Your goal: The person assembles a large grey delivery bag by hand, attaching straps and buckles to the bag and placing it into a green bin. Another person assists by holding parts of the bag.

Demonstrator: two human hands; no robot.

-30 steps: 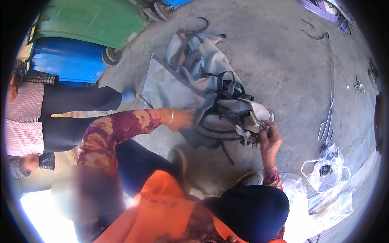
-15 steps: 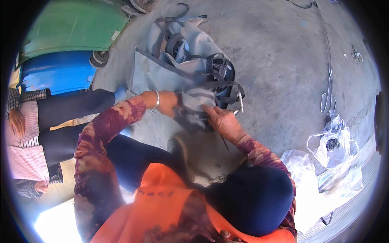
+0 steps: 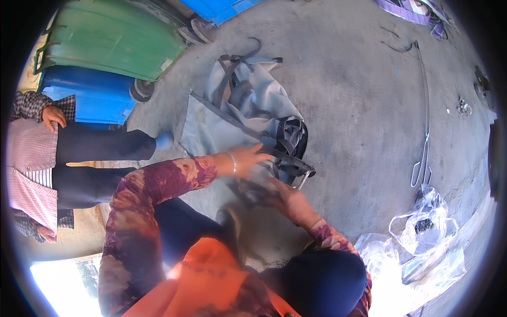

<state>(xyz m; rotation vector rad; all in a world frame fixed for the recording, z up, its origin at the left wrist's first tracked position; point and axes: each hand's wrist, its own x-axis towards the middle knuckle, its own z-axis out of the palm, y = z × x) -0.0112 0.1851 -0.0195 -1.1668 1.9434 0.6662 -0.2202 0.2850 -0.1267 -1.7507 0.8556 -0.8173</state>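
A grey fabric bag (image 3: 211,121) with black straps (image 3: 290,134) lies crumpled on the concrete floor before me. My left hand (image 3: 244,161), a bracelet at its wrist, is over the near edge of the bag with its fingers stretched out and apart. Close by on the right, my right hand (image 3: 294,205) is beside a blurred dark and grey bundle (image 3: 253,191) below the bag. Motion smears its fingers, so its grip on the bundle cannot be made out. A thin whitish rod (image 3: 303,180) sticks out by the straps, above my right hand.
Green (image 3: 116,37) and blue wheeled bins (image 3: 87,92) lie at the upper left. Another person (image 3: 34,150) stands at the left, hands apart from mine. Long metal tongs (image 3: 425,121) lie at the right, above clear plastic bags (image 3: 425,232). A purple item (image 3: 404,10) is at the far right.
My left hand has come off the grey bundle, its fingers now spread over the bag. My right hand has shifted slightly nearer to me. The whole view has shifted, showing more bins and floor.
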